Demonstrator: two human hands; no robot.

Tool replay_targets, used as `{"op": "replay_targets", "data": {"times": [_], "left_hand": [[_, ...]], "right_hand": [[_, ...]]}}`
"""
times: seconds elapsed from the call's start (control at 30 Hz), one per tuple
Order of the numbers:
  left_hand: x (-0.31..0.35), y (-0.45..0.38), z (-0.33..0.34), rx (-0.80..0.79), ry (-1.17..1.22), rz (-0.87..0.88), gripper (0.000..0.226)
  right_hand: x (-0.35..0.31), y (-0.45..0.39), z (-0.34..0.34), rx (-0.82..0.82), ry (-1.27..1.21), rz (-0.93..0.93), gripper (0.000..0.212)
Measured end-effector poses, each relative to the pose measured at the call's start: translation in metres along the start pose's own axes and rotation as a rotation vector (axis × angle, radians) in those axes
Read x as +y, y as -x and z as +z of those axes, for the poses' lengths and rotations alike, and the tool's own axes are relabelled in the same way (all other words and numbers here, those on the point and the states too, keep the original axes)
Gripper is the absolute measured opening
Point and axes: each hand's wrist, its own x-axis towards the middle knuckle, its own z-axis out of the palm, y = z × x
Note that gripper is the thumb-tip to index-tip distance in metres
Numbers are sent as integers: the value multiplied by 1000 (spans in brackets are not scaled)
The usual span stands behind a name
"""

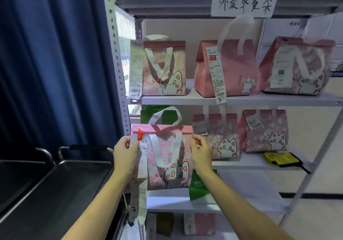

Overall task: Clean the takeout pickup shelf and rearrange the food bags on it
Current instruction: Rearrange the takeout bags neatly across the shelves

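I hold a pink cat-print food bag [167, 158] in the air in front of the grey metal shelf unit [241, 99]. My left hand [125, 153] grips its left edge by the long white receipt. My right hand [201, 151] grips its right edge. Three pink bags stand on the upper shelf: a cat bag [164, 68], a plain pink bag [228, 70] and another cat bag [297, 67]. On the middle shelf stand two more cat bags [220, 137] [265, 131], with a yellow cloth [282, 159] lying to their right.
A green bag [163, 116] stands behind the held bag and another green bag [199, 187] sits on the lower shelf. More bags are on the bottom shelf. A dark metal cart [55, 184] stands at the left by a blue curtain [55, 63]. A handwritten paper sign [244, 2] hangs at the top.
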Motion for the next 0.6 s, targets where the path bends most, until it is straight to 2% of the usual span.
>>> {"op": "replay_targets", "data": {"times": [0.13,0.27,0.4,0.6], "left_hand": [[-19,8,21,-15,-17,-30,24],[-48,21,35,-24,-119,-55,18],[-84,38,42,-33,-212,-171,7],[-127,59,48,-70,-219,-303,8]], "right_hand": [[26,-5,-18,-16,-14,44,13],[59,-1,-35,-47,-4,95,13],[90,9,-47,-81,-14,183,11],[126,23,-55,-105,18,281,11]]}}
